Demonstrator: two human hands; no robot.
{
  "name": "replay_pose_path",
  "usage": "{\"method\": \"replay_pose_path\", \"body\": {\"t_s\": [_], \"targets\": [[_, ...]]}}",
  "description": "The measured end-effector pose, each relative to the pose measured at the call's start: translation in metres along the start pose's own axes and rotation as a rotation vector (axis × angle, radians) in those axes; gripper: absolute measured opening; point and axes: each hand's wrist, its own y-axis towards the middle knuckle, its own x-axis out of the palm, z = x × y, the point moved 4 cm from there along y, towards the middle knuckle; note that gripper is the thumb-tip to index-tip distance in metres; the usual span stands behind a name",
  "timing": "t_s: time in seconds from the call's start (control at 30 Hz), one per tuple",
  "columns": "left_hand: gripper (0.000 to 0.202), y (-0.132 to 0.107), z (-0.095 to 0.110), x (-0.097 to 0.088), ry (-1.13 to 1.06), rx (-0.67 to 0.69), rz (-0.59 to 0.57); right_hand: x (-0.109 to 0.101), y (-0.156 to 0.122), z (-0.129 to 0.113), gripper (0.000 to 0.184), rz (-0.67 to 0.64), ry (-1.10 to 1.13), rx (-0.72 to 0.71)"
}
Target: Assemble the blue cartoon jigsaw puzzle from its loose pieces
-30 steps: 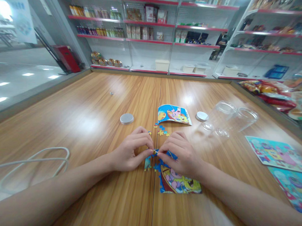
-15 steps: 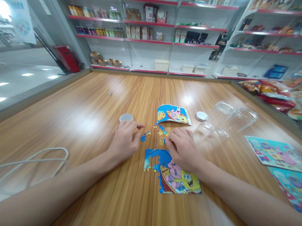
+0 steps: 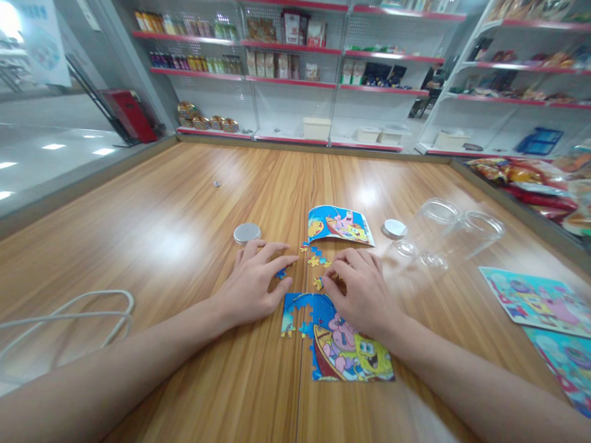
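Observation:
A partly assembled jigsaw puzzle point(image 3: 341, 354) of cartoon figures in a boat lies on the table, with gaps at its left side. My right hand point(image 3: 361, 290) is just above its upper edge, thumb and fingers pinched on a yellow and blue puzzle piece point(image 3: 318, 284). To the left, my left hand point(image 3: 254, 278) has its fingers apart and holds nothing. It partly covers a blue puzzle piece point(image 3: 281, 273). Several loose pieces point(image 3: 315, 260) lie between the hands. Behind them stands a curved picture card point(image 3: 342, 225) with the same scene.
Near my left hand lies a round silver lid point(image 3: 247, 232); another lid point(image 3: 395, 228) is beside two clear jars point(image 3: 439, 231) on their sides. Two picture sheets point(image 3: 541, 301) lie at right, a white cable point(image 3: 76, 313) at left. Bagged goods point(image 3: 537, 180) stand beyond the table's right edge.
My left hand has moved right and slightly toward me, over the loose blue piece, uncovering the silver lid. The piece at my right fingertips has shifted slightly toward the puzzle.

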Motion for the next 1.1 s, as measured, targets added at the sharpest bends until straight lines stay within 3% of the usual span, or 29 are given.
{"method": "replay_pose_path", "body": {"t_s": [0.23,0.53,0.67,0.87,1.1], "targets": [[0.061,0.002,0.006,0.004,-0.023,0.118,-0.187,0.003,-0.001,-0.01,0.041,-0.116,0.012,-0.132],[0.044,0.003,0.006,-0.001,-0.069,0.099,-0.057,-0.002,0.002,-0.001,0.019,0.001,0.056,-0.057],[0.048,0.002,0.006,0.002,-0.042,0.124,-0.085,-0.002,0.001,0.005,0.02,0.044,0.024,-0.004],[0.046,0.0,0.011,0.0,-0.019,0.208,-0.128,0.002,-0.001,0.001,0.03,-0.034,0.049,-0.068],[0.04,0.0,0.012,0.0,-0.042,0.227,-0.124,0.001,0.002,0.016,0.03,0.038,-0.015,0.069]]}}
